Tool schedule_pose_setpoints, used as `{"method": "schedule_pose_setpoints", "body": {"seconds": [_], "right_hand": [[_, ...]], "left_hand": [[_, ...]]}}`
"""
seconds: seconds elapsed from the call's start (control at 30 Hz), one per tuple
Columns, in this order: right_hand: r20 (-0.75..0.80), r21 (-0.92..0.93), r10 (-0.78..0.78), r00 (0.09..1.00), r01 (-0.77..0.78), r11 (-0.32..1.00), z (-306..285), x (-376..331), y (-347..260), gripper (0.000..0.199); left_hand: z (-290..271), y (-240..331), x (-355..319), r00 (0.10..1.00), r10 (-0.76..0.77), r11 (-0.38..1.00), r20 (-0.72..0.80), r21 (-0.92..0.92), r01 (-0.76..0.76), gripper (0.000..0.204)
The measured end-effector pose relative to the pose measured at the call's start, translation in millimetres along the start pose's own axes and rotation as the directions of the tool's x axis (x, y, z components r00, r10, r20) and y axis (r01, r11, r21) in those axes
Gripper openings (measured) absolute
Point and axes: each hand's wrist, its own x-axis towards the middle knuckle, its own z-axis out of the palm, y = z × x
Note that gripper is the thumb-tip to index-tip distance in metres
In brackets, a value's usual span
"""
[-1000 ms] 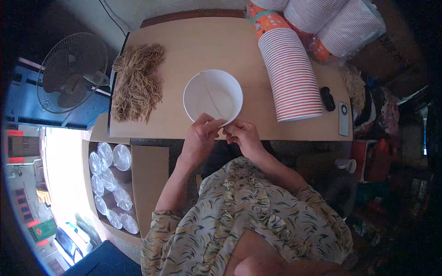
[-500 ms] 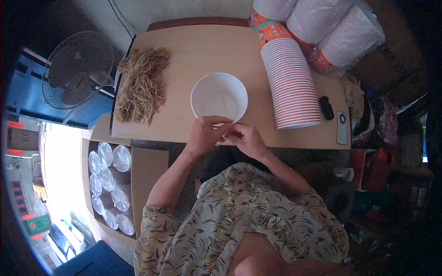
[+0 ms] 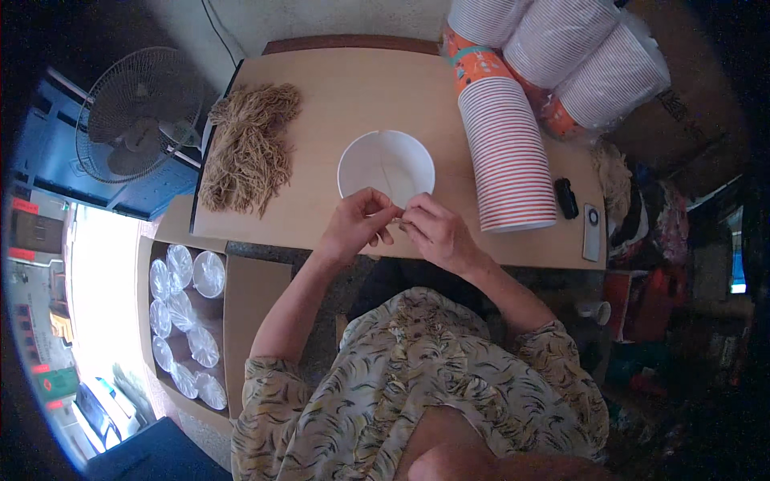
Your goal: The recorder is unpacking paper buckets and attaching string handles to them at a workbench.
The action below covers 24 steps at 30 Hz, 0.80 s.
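Left hand: our left hand [image 3: 361, 220] rested at the near rim of the white paper bowl [image 3: 386, 166], fingers curled in and pinched toward the right hand. Whatever it gripped was too small for us to make out.
Right hand: our right hand [image 3: 433, 230] met the left just below the bowl's rim, fingertips drawn narrow against the left hand's. We could not tell what lay between them.
Bowl: the white paper bowl stood upright and open on the table [image 3: 361, 88], near the front edge, just beyond our knuckles. Its inside looked bare, with a faint seam down the wall.
Straw bundle: a heap of tan fibres [image 3: 249, 148] lay on the left part of the table, well apart from the bowl.
Cup stack: a long stack of red-striped paper cups [image 3: 507, 152] lay on its side to the right of the bowl, near it but not touching.
More cups: further wrapped stacks [image 3: 569, 56] were piled at the far right corner.
Small items: a black object [image 3: 566, 197] and a slim grey remote-like thing [image 3: 592, 231] sat at the right edge of the table.
Box: an open cardboard box [image 3: 253, 289] of clear round lids [image 3: 188, 309] stood below the table on our left.
Fan: a standing fan [image 3: 140, 112] stood beyond the table's left end.
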Motion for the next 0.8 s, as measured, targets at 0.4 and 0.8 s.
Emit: {"method": "schedule_pose_setpoints", "body": {"seconds": [0.4, 0.8], "right_hand": [[0.218, 0.292, -0.068, 0.974, 0.002, 0.957, -25, 28, -16, 0.007], [0.331, 0.847, 0.165, 0.929, -0.370, 0.383, -18, 28, 25, 0.014]], "left_hand": [[-3, -2, 5, 0.990, 0.115, 0.990, -0.080, -0.070, -0.121, 0.017], [-2, 19, -2, 0.994, 0.086, 0.983, 0.066, -0.166, -0.074, 0.016]]}}
